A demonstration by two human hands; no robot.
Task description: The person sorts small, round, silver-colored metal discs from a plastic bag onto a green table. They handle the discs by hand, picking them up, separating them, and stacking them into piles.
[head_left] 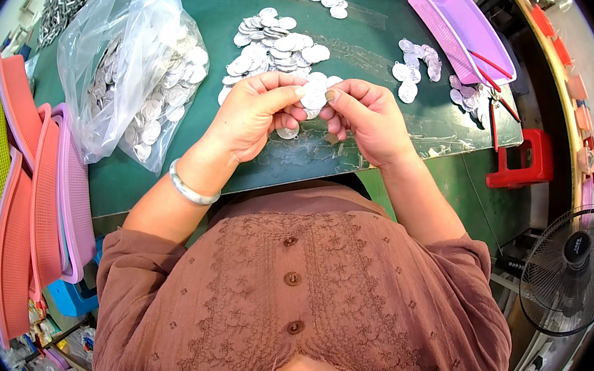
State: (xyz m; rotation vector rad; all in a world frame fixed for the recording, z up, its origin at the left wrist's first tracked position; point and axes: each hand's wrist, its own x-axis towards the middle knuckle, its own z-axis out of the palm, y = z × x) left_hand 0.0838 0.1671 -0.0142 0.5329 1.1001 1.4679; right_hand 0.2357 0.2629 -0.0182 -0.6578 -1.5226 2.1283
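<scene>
Between my two hands I hold a round silver metal disc [314,95], like a coin or medal, just above the near part of the green table. My left hand [257,112] pinches its left side between thumb and fingers. On the other side, my right hand [370,121] grips the right edge the same way. Beyond my hands lies a large heap of similar silver discs [271,49]. One more disc [288,133] rests beneath my left fingertips. Smaller groups of discs [414,67] are spread to the right and at the far side.
A clear plastic bag [134,45] of discs stands on the left of the green table [370,41]. At right are a purple basket [465,29], red-handled pliers [496,98], a red stool [524,162] and a fan [571,265]. Stacked coloured baskets [19,178] stand at left.
</scene>
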